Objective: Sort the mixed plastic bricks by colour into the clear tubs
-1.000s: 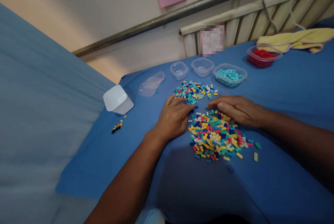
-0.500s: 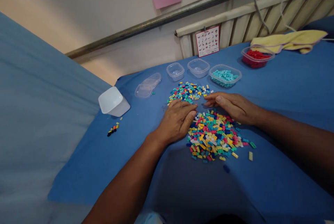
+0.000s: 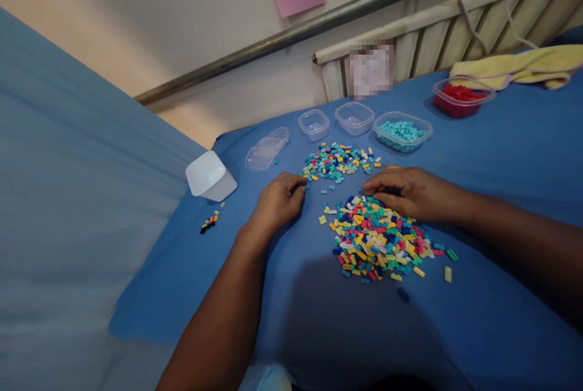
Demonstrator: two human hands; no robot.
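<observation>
Left hand [image 3: 279,201] curled, grip unclear | right hand [image 3: 412,193] half-open by brick pile [image 3: 376,236] | smaller pile [image 3: 337,160] before clear tubs [image 3: 354,119]

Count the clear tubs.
4: small tub and wider tub behind the far pile, tub of teal bricks right of them, tub of red pieces beside the towel.

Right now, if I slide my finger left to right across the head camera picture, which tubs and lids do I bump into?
White tub → clear lids → small clear tub → bigger clear tub → tub of light blue bricks → tub of red bricks.
</observation>
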